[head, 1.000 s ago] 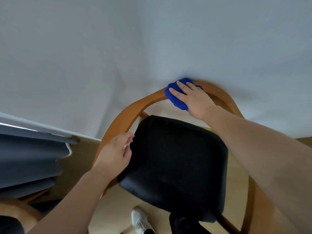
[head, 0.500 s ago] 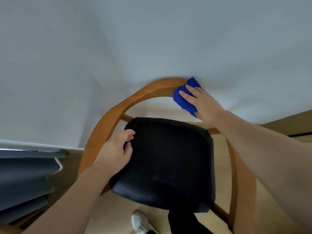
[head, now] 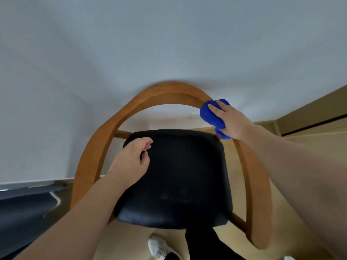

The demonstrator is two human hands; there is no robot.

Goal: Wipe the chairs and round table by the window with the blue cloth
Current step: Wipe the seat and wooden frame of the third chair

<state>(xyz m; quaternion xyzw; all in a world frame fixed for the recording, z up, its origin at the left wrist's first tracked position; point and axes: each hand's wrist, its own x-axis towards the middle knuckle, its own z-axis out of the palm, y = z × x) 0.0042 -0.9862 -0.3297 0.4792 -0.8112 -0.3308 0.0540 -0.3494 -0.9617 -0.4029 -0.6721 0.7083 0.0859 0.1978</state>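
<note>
One chair [head: 88, 166] in view, and by my reckoning it's only part done. Blue cloth [head: 208, 115] sits on the wooden rail [head: 169, 91], at the right bend where the back curve turns down into the right arm, just above the seat's back right corner. R hand [head: 232, 121] lies on top of it, fingers [head: 213, 107] nearly straight, pressing cloth onto wood; cloth bunches out under the palm. Thumb is hidden, so can't say if it hooks under the rail. L hand [head: 127, 164] rests at the back left corner of the black seat [head: 178, 184], fingers loosely curled, nothing in it. It's prob. just steadying the chair.

Progress, as a guess:
- **Rail:** the wipe is at the right bend. The wood shows no streaks or damp marks, so can't tell which stretches are already clean.
- **Right arm:** the run down to its front end looks yet to be covered, since the cloth is above it.
- **Seat:** faint smudges near the front edge, so likely not wiped.
- **Legs & underframe:** mostly hidden.
- **Round table, other chairs:** not in frame, so count them as left to do.

Overall early in the job, approx. partway thru the 1st chair.
</note>
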